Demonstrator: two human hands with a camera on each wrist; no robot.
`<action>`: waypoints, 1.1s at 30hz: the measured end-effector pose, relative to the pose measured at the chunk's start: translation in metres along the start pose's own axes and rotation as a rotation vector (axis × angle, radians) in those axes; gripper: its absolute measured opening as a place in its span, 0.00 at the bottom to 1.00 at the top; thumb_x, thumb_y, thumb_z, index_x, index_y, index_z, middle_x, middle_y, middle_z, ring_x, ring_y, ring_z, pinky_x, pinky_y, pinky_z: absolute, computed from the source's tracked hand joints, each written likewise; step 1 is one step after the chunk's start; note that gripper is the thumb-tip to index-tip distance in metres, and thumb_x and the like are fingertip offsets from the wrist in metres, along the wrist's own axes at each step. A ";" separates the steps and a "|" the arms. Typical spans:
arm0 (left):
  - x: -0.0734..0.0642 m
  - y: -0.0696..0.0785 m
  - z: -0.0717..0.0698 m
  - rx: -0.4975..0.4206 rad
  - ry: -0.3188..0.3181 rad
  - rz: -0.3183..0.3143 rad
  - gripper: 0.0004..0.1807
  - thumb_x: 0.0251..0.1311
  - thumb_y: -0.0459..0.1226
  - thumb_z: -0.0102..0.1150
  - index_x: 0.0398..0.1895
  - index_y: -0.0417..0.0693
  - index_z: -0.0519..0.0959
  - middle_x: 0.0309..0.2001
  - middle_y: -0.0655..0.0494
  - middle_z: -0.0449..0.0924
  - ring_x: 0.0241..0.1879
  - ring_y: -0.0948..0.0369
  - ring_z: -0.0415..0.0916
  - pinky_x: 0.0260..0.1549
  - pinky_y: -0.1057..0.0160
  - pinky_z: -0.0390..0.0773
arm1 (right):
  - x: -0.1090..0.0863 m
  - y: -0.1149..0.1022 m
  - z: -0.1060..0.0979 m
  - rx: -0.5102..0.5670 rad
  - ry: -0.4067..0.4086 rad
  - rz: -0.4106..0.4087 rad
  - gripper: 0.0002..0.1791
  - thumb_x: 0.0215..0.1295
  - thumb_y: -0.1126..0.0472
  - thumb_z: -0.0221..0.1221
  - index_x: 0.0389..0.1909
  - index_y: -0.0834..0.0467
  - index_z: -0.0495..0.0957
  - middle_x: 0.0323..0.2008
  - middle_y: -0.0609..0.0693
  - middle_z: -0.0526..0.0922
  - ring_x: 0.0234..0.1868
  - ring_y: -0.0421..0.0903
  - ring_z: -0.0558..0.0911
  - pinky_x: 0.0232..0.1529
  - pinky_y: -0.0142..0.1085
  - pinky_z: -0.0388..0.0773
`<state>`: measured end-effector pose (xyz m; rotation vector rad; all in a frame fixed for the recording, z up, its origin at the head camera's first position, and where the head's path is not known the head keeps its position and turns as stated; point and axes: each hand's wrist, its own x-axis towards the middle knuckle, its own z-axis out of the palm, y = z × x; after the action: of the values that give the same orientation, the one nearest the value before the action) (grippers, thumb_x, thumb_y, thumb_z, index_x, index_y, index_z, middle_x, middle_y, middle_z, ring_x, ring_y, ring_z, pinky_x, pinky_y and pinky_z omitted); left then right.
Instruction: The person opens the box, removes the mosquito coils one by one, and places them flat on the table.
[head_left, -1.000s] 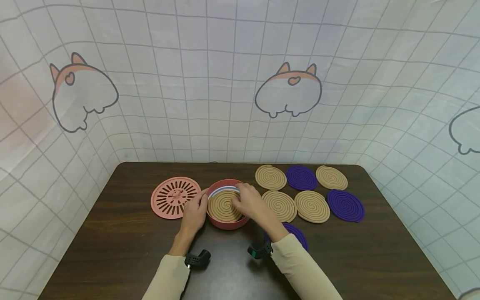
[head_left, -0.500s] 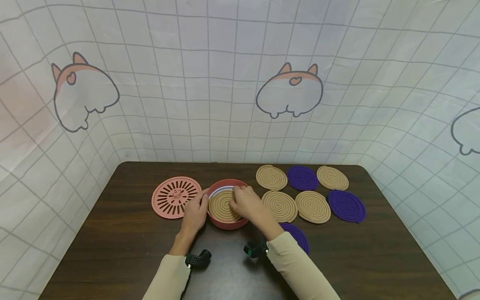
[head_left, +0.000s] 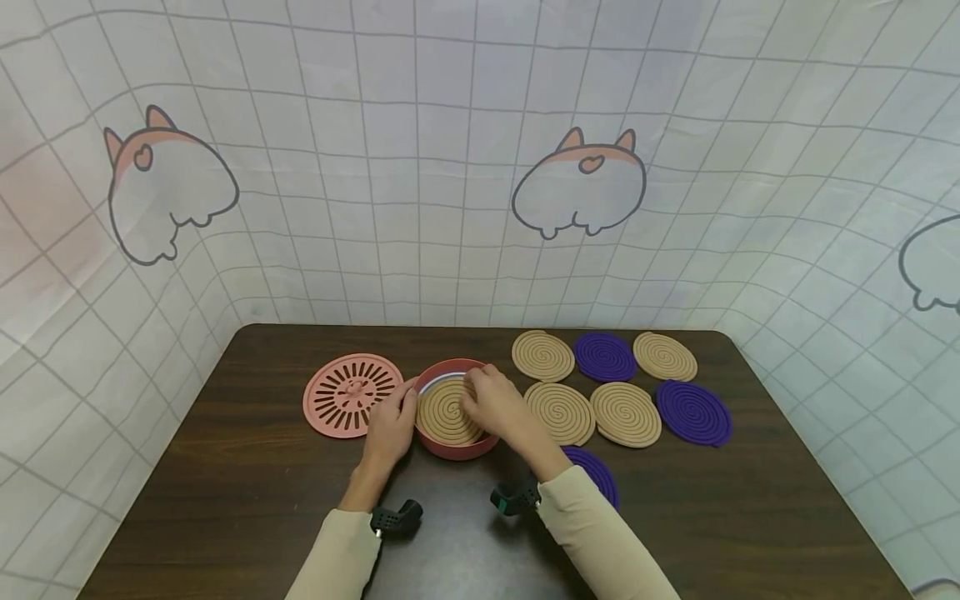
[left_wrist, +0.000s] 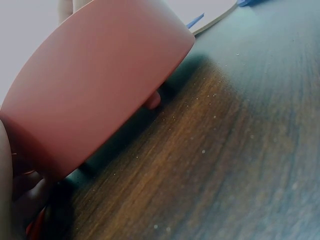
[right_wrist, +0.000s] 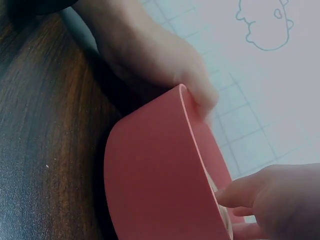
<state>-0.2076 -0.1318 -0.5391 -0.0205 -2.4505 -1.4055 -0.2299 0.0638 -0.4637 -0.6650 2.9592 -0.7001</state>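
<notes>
In the head view, a round red mosquito coil box stands on the dark table. Inside it lies a beige mosquito coil, with a white band along the far inner wall. My left hand grips the left side of the box, its thumb hooked over the rim in the right wrist view. From the right, my right hand reaches over the rim and pinches the beige coil, its fingertips partly hidden inside the box. The left wrist view has the box's outer wall close up, with a small foot beneath.
A pink slotted lid lies left of the box. On the right lie several more coils, including a beige one and a purple one. Another purple coil is partly covered by the right forearm. A tiled-print curtain surrounds the table.
My right hand has shifted slightly left, further over the coil in the box, and has hardly moved since. The left hand and the box stay where they were.
</notes>
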 end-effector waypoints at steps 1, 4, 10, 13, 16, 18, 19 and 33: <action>0.000 0.000 0.000 0.000 -0.001 0.000 0.22 0.76 0.44 0.43 0.62 0.46 0.80 0.56 0.47 0.83 0.57 0.52 0.82 0.56 0.46 0.78 | 0.000 0.001 0.000 0.009 0.013 -0.003 0.18 0.71 0.58 0.59 0.57 0.63 0.78 0.56 0.64 0.78 0.54 0.59 0.82 0.55 0.51 0.79; 0.000 0.000 0.000 0.000 -0.001 0.003 0.21 0.76 0.44 0.43 0.61 0.45 0.80 0.57 0.46 0.83 0.57 0.51 0.81 0.56 0.46 0.78 | 0.000 0.004 0.001 0.044 0.049 -0.010 0.16 0.70 0.60 0.59 0.55 0.63 0.80 0.53 0.62 0.78 0.51 0.56 0.83 0.51 0.49 0.80; 0.000 0.000 -0.001 -0.006 -0.008 0.000 0.21 0.76 0.43 0.44 0.62 0.46 0.79 0.57 0.46 0.83 0.58 0.51 0.81 0.56 0.46 0.78 | 0.000 0.013 0.000 0.162 0.100 -0.027 0.11 0.67 0.67 0.59 0.49 0.61 0.84 0.49 0.60 0.80 0.46 0.52 0.81 0.46 0.45 0.80; 0.000 0.001 -0.001 -0.006 -0.013 -0.009 0.21 0.76 0.43 0.43 0.62 0.46 0.79 0.58 0.47 0.83 0.58 0.52 0.81 0.57 0.46 0.77 | -0.001 0.015 -0.003 0.221 0.106 -0.025 0.11 0.67 0.69 0.59 0.47 0.61 0.85 0.48 0.58 0.81 0.45 0.52 0.80 0.46 0.45 0.79; 0.000 0.002 -0.001 -0.007 -0.013 -0.015 0.21 0.76 0.43 0.44 0.62 0.46 0.80 0.57 0.47 0.83 0.58 0.52 0.81 0.57 0.47 0.77 | -0.002 0.017 -0.006 0.255 0.103 -0.035 0.11 0.67 0.68 0.60 0.48 0.61 0.85 0.47 0.58 0.83 0.45 0.52 0.82 0.45 0.45 0.80; 0.000 0.002 -0.001 -0.010 -0.013 -0.017 0.21 0.76 0.43 0.44 0.62 0.47 0.80 0.57 0.47 0.83 0.58 0.53 0.81 0.57 0.47 0.78 | -0.003 0.018 -0.007 0.284 0.094 -0.032 0.11 0.68 0.67 0.60 0.48 0.61 0.85 0.47 0.57 0.85 0.45 0.52 0.84 0.44 0.44 0.81; 0.000 0.002 -0.002 -0.011 -0.014 -0.016 0.21 0.76 0.43 0.44 0.62 0.47 0.80 0.57 0.47 0.83 0.58 0.53 0.81 0.57 0.47 0.78 | -0.003 0.019 -0.007 0.302 0.091 -0.029 0.11 0.68 0.66 0.60 0.48 0.61 0.85 0.46 0.57 0.85 0.45 0.51 0.84 0.43 0.43 0.82; 0.000 0.002 -0.001 -0.005 -0.019 -0.024 0.21 0.76 0.43 0.44 0.62 0.46 0.79 0.58 0.47 0.83 0.58 0.53 0.81 0.57 0.46 0.77 | -0.006 0.021 -0.012 0.406 0.003 0.005 0.11 0.66 0.64 0.63 0.47 0.58 0.86 0.46 0.53 0.87 0.44 0.47 0.84 0.42 0.36 0.79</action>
<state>-0.2070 -0.1318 -0.5374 -0.0053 -2.4700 -1.4281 -0.2339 0.0884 -0.4621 -0.6182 2.6889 -1.2506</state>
